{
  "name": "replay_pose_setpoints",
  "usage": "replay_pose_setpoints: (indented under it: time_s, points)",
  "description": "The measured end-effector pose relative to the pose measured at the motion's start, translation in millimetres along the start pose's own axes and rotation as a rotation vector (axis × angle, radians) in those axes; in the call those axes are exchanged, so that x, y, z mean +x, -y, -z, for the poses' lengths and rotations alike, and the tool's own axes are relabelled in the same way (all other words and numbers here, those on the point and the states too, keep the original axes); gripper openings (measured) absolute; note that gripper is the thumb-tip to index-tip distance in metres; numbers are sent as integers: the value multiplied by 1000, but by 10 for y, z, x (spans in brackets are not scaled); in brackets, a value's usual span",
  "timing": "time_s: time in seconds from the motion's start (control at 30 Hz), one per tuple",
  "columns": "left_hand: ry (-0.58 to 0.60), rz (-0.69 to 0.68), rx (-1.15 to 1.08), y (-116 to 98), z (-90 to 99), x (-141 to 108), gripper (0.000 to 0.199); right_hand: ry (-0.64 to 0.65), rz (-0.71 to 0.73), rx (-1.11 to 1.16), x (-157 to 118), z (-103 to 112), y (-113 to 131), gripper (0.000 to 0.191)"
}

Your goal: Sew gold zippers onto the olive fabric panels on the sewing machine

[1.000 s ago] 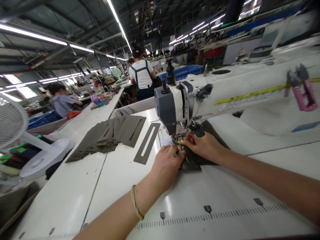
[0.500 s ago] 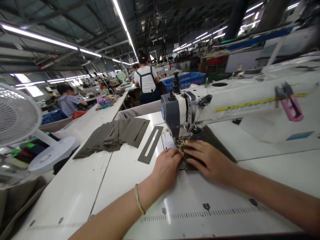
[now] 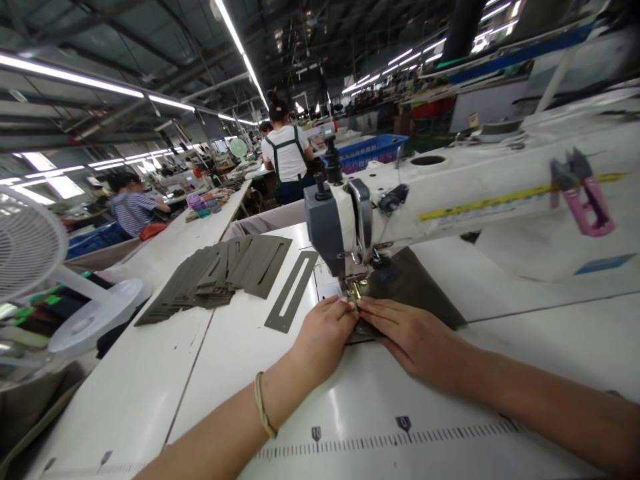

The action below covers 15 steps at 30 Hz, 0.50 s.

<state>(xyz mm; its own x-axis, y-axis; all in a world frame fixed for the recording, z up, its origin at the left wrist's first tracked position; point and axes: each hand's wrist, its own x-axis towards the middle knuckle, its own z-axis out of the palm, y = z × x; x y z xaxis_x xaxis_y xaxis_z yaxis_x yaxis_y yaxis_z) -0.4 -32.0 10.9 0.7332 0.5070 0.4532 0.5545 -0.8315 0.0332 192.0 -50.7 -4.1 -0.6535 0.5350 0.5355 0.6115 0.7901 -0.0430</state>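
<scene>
Under the sewing machine's needle area (image 3: 354,277) lies a dark olive fabric panel (image 3: 420,287), which spreads out behind and right of my hands. A narrow, ridged, gold-coloured strip (image 3: 357,291) shows by the presser foot; I cannot tell if it is zipper teeth or a machine part. My left hand (image 3: 323,337), a braided band on its wrist, has bent fingers closed on the panel's near left edge. My right hand (image 3: 417,333) lies on the panel with fingers stretched out, tips close to the left fingertips. The fingertips partly hide the edge there.
Left of the needle lies a single slotted olive piece (image 3: 291,291), beside a fanned pile of similar pieces (image 3: 205,277). A white fan (image 3: 100,313) stands at the left. Pink-handled snippers (image 3: 590,203) hang on the machine arm (image 3: 480,180). Co-workers (image 3: 287,157) sit beyond the table.
My right hand has drawn back slightly toward me, its fingers now closer together, exposing more of the panel and the gold strip. The view has shifted a little.
</scene>
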Motion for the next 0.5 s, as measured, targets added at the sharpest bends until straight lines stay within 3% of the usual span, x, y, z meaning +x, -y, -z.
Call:
replay_pose_setpoints:
  time_s: [0.23,0.4,0.5]
  points:
    - [59,26,-9,104,3,69,18,-47,-17,-25,56,-68,-98,37]
    - [96,60,-69,22,87,-20,25,-102,-51,-71,15,-48,-61,32]
    - [70,138,-66,-39,96,-26,24,-35,-158,29,84,37,-97,30]
